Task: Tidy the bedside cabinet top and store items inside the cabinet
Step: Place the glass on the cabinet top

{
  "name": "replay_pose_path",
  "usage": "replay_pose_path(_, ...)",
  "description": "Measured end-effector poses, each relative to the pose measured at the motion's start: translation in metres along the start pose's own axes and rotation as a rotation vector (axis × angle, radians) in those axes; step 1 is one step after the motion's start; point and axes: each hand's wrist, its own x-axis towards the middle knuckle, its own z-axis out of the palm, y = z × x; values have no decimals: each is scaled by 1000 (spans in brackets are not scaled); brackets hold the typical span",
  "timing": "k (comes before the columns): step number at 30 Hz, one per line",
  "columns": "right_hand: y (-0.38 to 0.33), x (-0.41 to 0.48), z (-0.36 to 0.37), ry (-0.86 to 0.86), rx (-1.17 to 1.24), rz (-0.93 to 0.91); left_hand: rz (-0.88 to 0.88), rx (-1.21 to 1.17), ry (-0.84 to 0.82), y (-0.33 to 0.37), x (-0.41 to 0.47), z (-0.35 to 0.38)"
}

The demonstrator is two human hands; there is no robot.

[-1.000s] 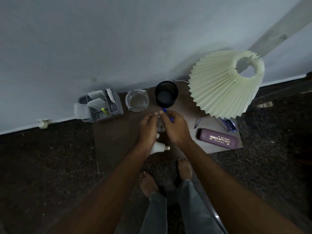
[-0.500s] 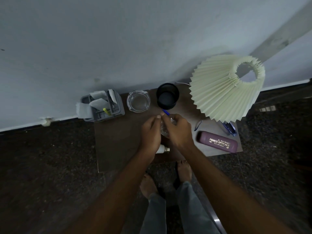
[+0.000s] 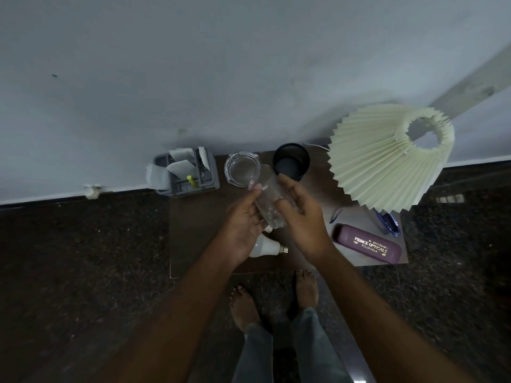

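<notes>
I am holding a clear tumbler [image 3: 269, 210] tilted above the middle of the brown cabinet top [image 3: 199, 239]. My right hand [image 3: 302, 217] grips it from the right, thumb across its side. My left hand [image 3: 243, 219] lies against its left side with straight fingers, the tips near a small label. A white light bulb [image 3: 266, 247] lies on the top below my left hand, partly hidden by it. At the right front lies a purple spectacle case [image 3: 367, 244]. Blue glasses [image 3: 388, 223] sit behind the case, half under the lamp shade.
Along the wall stand a grey organiser [image 3: 185, 175] with papers and a yellow marker, a glass ashtray [image 3: 242, 170] and a black cup [image 3: 290, 161]. A pleated cream lamp shade [image 3: 384, 161] overhangs the right side. My bare feet stand on the dark floor before the cabinet.
Both hands have lifted the clear tumbler off the cabinet top and tilted it. My left hand's fingers have straightened. The bulb shows more now.
</notes>
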Motion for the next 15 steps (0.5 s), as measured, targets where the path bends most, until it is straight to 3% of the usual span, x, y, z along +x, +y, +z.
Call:
replay_pose_path(4,-13,14,1,-111,-8,36,131,4,-71,15,4,-12)
replay_pose_path(9,-31,32,0,-250,-74,4,280,195,-177,32,11,-21)
replay_pose_path(15,-33,57,10,-267,-227,-78,430,480,-140,55,21,-33)
